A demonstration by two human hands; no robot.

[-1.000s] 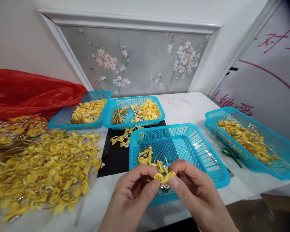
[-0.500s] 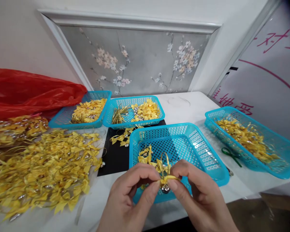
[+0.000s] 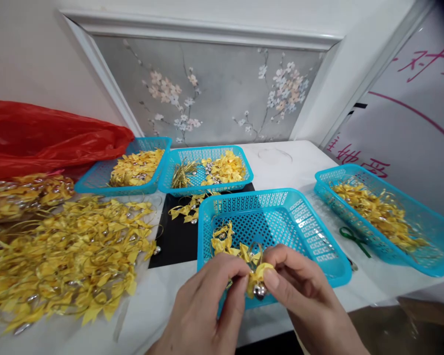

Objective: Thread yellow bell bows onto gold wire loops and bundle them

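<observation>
White tabletop (image 3: 281, 162) is running beneath a grey wall panel painted with blossom branches (image 3: 222, 98), and we are counting four turquoise plastic baskets on it. We are finding two at the back, side by side: the back left basket (image 3: 96, 180) is carrying a layer of yellow bows, and the back middle basket (image 3: 244, 167) is carrying yellow bows beside a bunch of gold cord and some silver bells. A third, the right basket (image 3: 438, 231), is lying well apart at the right and is holding a long heap of bows. The fourth, the near basket (image 3: 299, 217), is sitting directly before us and is holding only a few finished pieces in its near left corner.

Our left hand (image 3: 203, 310) and right hand (image 3: 307, 301) are meeting over the near rim of that basket. Both are pinching one yellow ribbon bow (image 3: 257, 276) with a small silver bell (image 3: 259, 292) hanging under it (thumb and forefinger of each hand are pressing together on the ribbon, one hand at each side).

We are noting one black mat (image 3: 173, 236) lying under the near basket's left edge, with a few loose bows on it. One large loose pile of bows (image 3: 66, 251) is spreading over the table's left side, one red plastic bag (image 3: 48, 138) is lying behind it, and one pair of green-handled scissors (image 3: 353, 237) is resting between the near and right baskets.
</observation>
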